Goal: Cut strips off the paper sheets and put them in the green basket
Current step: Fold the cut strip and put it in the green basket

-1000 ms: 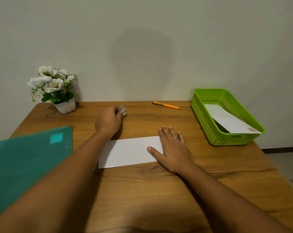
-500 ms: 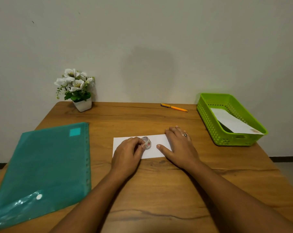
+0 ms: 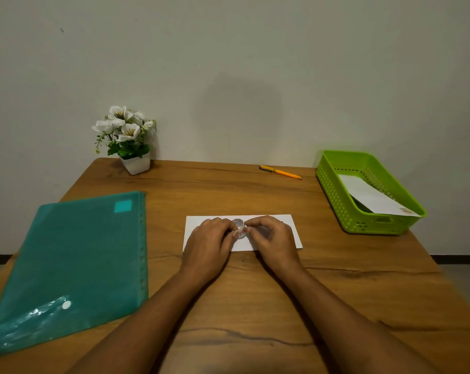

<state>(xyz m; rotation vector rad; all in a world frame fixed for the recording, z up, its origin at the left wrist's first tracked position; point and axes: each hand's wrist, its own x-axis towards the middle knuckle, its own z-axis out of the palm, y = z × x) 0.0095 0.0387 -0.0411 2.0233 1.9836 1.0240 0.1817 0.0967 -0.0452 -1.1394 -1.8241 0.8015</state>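
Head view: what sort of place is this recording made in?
Probably a home or office desk against a plain wall: a wooden table with a teal folder, an orange pen, a green basket holding paper, and potted flowers.

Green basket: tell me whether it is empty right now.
No, a white paper strip lies slanted inside the green basket, with one end resting on its rim.

Bare forearms end in bare hands.
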